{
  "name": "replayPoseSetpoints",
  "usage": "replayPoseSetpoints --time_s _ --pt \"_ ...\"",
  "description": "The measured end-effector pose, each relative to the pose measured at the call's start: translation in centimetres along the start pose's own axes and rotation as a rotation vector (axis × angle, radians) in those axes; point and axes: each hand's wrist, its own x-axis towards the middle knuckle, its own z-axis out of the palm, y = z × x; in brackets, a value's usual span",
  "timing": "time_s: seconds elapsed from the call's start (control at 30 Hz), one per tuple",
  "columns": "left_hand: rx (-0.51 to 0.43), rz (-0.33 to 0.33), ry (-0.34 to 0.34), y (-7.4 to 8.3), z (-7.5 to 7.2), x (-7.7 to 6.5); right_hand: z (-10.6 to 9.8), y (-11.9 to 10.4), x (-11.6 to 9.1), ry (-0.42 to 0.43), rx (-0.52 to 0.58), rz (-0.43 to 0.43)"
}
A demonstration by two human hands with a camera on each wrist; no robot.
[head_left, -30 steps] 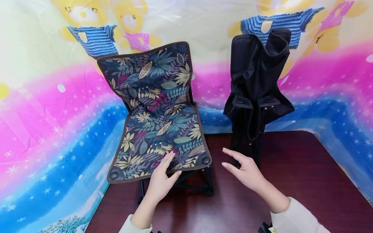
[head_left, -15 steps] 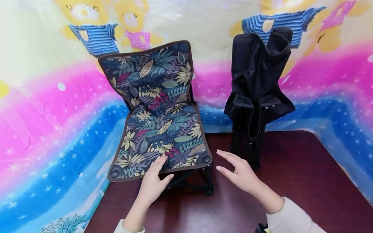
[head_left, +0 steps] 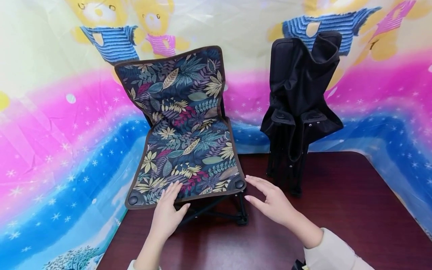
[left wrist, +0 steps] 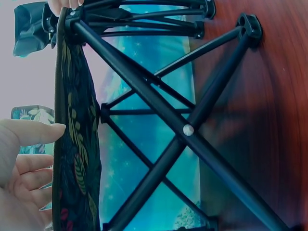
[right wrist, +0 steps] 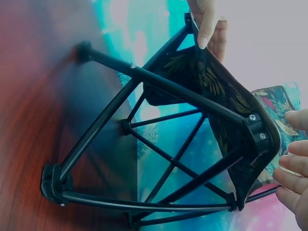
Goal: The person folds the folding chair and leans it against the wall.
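Observation:
An unfolded folding chair [head_left: 189, 150] with a dark leaf-print seat and back stands on the left of the table. Over its front edge my left hand [head_left: 167, 212] is spread with fingers straight, and in the left wrist view the thumb [left wrist: 41, 132] overlaps the seat's rim. My right hand [head_left: 271, 202] is beside the seat's front right corner, thumb apart from the fingers and nothing between them. Crossed black legs [right wrist: 168, 91] show beneath the seat in the right wrist view. Behind my right hand a folded black chair [head_left: 300, 93] stands upright.
Both chairs stand on a dark red-brown wooden table [head_left: 354, 195] with a rounded back corner. A bear-print cloth [head_left: 246, 90] hangs behind and to the sides. A small black object [head_left: 298, 264] shows at the bottom edge near the right sleeve.
My left hand has moved left and down along the seat's front. The right hand has moved left, from before the folded chair to the leaf-print seat's corner. Both chairs stay in place.

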Motion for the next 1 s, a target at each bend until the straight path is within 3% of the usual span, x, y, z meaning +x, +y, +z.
replayPoseSetpoints --time_s 0.5,1.0 --pt "0.122 -0.045 0.038 -2.2 -1.4 -0.5 0.8 -0.5 0.5 0.019 -0.043 -0.091" --pt "0.159 -0.066 0.095 -3.4 -2.9 -0.8 1.4 -0.7 1.1 0.006 -0.033 -0.169"
